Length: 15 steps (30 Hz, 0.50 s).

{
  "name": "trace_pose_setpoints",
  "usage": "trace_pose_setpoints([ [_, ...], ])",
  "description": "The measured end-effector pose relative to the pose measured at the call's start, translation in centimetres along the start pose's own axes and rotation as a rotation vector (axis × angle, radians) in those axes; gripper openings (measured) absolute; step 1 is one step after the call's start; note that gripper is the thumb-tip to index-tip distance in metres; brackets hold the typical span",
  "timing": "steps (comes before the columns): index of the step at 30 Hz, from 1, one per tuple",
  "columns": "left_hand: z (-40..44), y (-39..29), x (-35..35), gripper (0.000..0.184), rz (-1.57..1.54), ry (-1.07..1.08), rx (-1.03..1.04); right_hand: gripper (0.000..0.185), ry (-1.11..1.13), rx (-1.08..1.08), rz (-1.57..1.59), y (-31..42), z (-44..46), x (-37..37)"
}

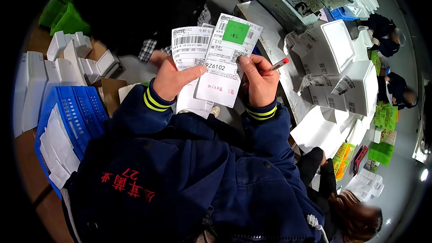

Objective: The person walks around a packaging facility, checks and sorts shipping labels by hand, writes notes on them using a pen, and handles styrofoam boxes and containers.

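My left hand [173,80] is closed on a printed shipping label [191,42] with a barcode, its thumb lying across the paper. A second shipping label [221,78], overlapping the first, bears a green sticker [236,32] and red handwriting near its lower end. My right hand [259,81] pinches the right edge of this second label between thumb and fingers. A red-tipped pen [281,64] is also in my right hand, its tip pointing out to the right. Both labels are held up in front of my body, and the fingers behind them are hidden.
White foam boxes [335,85] with labels stand on a metal table [261,18] at right. A blue crate [81,112] with papers and more foam boxes [42,81] are at left. A person in black [139,9] stands opposite; other people are at right.
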State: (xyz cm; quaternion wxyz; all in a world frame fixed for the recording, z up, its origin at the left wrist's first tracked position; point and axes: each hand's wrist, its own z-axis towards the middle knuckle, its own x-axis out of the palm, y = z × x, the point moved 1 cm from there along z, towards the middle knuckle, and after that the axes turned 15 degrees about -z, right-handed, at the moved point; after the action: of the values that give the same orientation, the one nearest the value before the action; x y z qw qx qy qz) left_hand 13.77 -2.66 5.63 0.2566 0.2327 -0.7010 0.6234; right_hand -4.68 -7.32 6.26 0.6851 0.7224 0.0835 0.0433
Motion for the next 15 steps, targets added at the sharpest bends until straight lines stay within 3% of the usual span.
trace_pose_setpoints([
  [15,0.68,0.72,0.21,0.032,-0.001,0.018,-0.012,0.013,-0.024,-0.009,-0.008,-0.23,-0.14,-0.77],
])
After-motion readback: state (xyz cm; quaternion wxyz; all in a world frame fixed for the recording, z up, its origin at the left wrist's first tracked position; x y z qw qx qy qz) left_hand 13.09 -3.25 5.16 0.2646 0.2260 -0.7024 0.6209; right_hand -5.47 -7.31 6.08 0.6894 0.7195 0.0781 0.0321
